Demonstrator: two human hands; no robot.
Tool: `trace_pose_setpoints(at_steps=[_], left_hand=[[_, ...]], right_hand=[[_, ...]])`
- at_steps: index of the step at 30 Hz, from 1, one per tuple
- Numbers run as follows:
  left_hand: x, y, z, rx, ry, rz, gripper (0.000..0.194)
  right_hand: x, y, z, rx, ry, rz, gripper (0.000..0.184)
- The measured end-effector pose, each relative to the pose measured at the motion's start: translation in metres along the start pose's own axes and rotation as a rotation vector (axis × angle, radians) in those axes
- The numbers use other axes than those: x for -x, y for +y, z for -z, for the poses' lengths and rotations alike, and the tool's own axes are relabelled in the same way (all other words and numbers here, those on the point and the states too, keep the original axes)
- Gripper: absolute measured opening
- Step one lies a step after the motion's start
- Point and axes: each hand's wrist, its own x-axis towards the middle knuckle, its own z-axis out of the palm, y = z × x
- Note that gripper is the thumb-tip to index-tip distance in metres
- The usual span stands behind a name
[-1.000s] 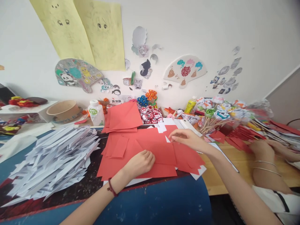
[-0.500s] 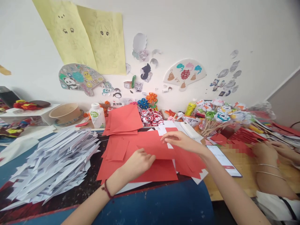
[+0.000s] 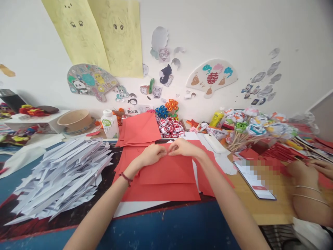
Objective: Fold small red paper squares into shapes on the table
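Note:
A sheet of red paper (image 3: 168,172) lies over other red sheets on the table before me. My left hand (image 3: 152,154) is closed at its far edge, fingertips pinched on the paper. Close beside it, my right hand (image 3: 184,147) pinches the same edge, the two sets of fingertips nearly touching. Under the sheet, a larger red sheet (image 3: 161,196) shows along the front, with white paper (image 3: 137,207) sticking out below. More red paper (image 3: 208,170) lies under my right forearm. Behind my left hand sits a stack of red squares (image 3: 142,128).
A large heap of folded white paper strips (image 3: 65,173) covers the left side. A white bottle (image 3: 109,125) stands behind it. On the right are a phone (image 3: 255,180), paper flowers on sticks (image 3: 249,125), and another person's hand (image 3: 303,173) and arm at red paper.
Both hands have moved to the sheet's far edge and come together: the left forward, the right slightly left. The camera view has shifted a little.

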Motion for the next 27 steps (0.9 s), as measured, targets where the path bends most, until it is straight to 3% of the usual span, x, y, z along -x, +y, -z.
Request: trace_pose_setpoints(at_steps=[6, 12, 18, 24, 27], left_hand=[[-0.005, -0.019, -0.016, 0.038, 0.043, 0.083, 0.020], [-0.007, -0.024, -0.018, 0.091, 0.051, 0.042, 0.016], [0.003, -0.026, 0.001, 0.167, 0.014, 0.084, 0.016], [0.032, -0.060, 0.033, 0.181, -0.003, 0.185, 0.018], [0.043, -0.068, 0.052, 0.070, 0.043, 0.263, 0.019]], right_hand=[[-0.015, 0.022, -0.026, 0.103, 0.101, 0.040, 0.017], [-0.017, 0.029, -0.036, 0.162, 0.282, 0.066, 0.005], [-0.013, 0.026, -0.037, 0.109, 0.391, 0.062, 0.008], [-0.003, 0.034, -0.023, 0.019, 0.454, 0.058, 0.009], [-0.001, 0.036, -0.020, -0.023, 0.457, 0.048, 0.009]])
